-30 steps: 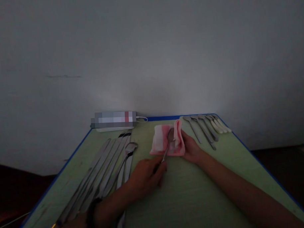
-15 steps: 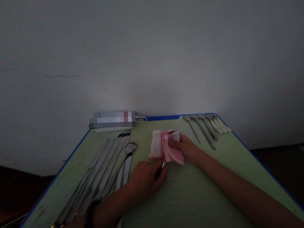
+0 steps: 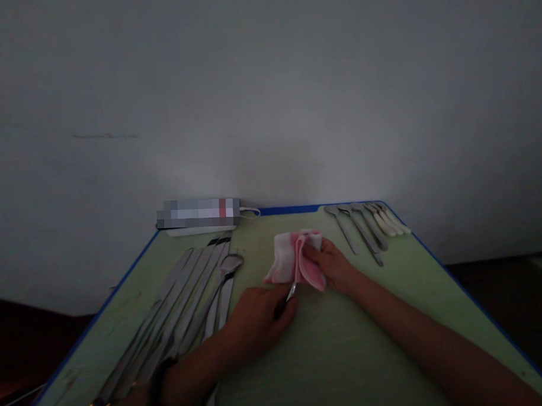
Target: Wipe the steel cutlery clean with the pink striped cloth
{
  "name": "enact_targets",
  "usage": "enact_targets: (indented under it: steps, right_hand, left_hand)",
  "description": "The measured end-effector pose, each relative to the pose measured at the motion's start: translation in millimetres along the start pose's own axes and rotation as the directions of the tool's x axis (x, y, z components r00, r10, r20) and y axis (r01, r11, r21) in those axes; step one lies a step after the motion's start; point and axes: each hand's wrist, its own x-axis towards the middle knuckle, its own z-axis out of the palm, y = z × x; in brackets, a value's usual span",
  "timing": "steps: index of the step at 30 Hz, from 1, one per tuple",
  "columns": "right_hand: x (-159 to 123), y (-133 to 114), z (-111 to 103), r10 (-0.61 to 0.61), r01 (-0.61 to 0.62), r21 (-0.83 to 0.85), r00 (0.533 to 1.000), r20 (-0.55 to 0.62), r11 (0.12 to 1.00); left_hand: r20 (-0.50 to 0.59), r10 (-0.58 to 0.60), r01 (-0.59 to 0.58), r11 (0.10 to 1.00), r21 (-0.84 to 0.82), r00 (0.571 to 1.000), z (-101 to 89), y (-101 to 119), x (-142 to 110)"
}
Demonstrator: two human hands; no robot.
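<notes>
- Pinching the slim metal utensil (image 3: 291,291), your left hand (image 3: 259,319) sits at lower centre.
- Your right hand (image 3: 338,264), right of centre, presses the pink-and-white cloth (image 3: 285,260) around the utensil's hidden far end.
- If your left pinch is loose, cloth drag could twist the utensil free.
- Your left forearm crosses the cutlery (image 3: 175,281), lower left; a low sweep could scatter it.

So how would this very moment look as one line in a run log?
left hand: grips utensil handle | right hand: holds pink-white cloth over its far end | right side: spoons, white-handled pieces
</notes>
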Motion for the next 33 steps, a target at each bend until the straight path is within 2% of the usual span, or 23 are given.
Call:
enact_targets:
  steps: [5, 9, 12, 15, 19, 24, 29, 33]
  right_hand:
    - [-1, 0, 8, -0.037, 0.023, -0.106, 0.991, -0.129, 0.994]
    - [0, 4, 5, -0.066, 0.026, -0.217, 0.982, -0.178, 0.976]
    - [0, 4, 1, -0.079, 0.055, -0.245, 0.993, -0.090, 0.968]
    - [-1, -1, -2, -0.046, 0.046, -0.201, 0.999, 0.004, 0.978]
    - [-1, -3, -3, -0.030, 0.032, -0.161, 0.999, 0.011, 0.986]
    - [0, -3, -1, -0.082, 0.082, -0.193, 0.997, 0.012, 0.978]
    - [-2, -2, 5, -0.108, 0.065, -0.279, 0.984, -0.142, 0.958]
    - [-3, 0, 4, -0.167, 0.036, -0.416, 0.944, -0.283, 0.909]
  left_hand:
    - [-0.003, 0.016, -0.016, 1.000, -0.001, 1.000, 1.0, -1, -1]
    - [0.021, 0.016, -0.015, 1.000, -0.025, 1.000, -0.7, 0, -2]
    - [0.027, 0.002, -0.002, 1.000, -0.009, 1.000, -1.1, 0, -2]
    - [0.030, -0.010, 0.010, 1.000, 0.012, 0.999, -0.7, 0, -1]
    - [0.032, 0.007, -0.008, 0.999, 0.050, 0.999, 0.3, -2, -1]
    - [0.051, 0.013, -0.017, 0.997, 0.076, 0.999, 1.4, -3, -1]
    - [0.038, 0.025, -0.026, 0.999, 0.039, 0.999, -0.5, -1, -1]
    - [0.038, 0.023, -0.021, 0.999, -0.031, 0.999, -3.6, 1, 0]
